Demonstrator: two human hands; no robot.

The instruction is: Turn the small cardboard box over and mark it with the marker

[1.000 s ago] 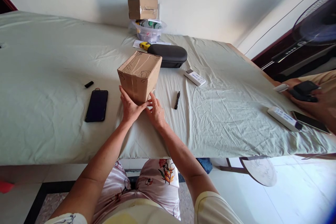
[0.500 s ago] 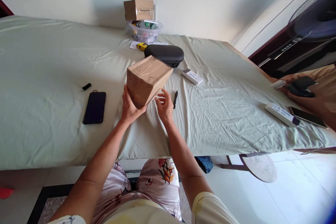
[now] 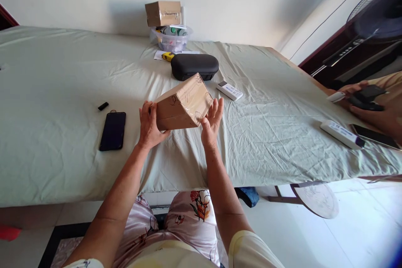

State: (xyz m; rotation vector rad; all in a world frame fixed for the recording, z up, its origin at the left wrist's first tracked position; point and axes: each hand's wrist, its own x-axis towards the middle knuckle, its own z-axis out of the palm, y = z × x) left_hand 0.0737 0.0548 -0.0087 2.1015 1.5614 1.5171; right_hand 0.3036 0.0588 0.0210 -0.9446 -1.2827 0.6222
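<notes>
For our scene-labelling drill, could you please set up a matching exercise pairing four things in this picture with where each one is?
Things:
1 taped cardboard box
2 black phone
3 black zip case
4 small carton

Places:
a on the clear tub by the wall
b flat on the sheet, left of the left hand
c tilted, between left hand and right hand
d on the sheet, beyond the held box

Pairs: 1-c, 2-b, 3-d, 4-a
</notes>
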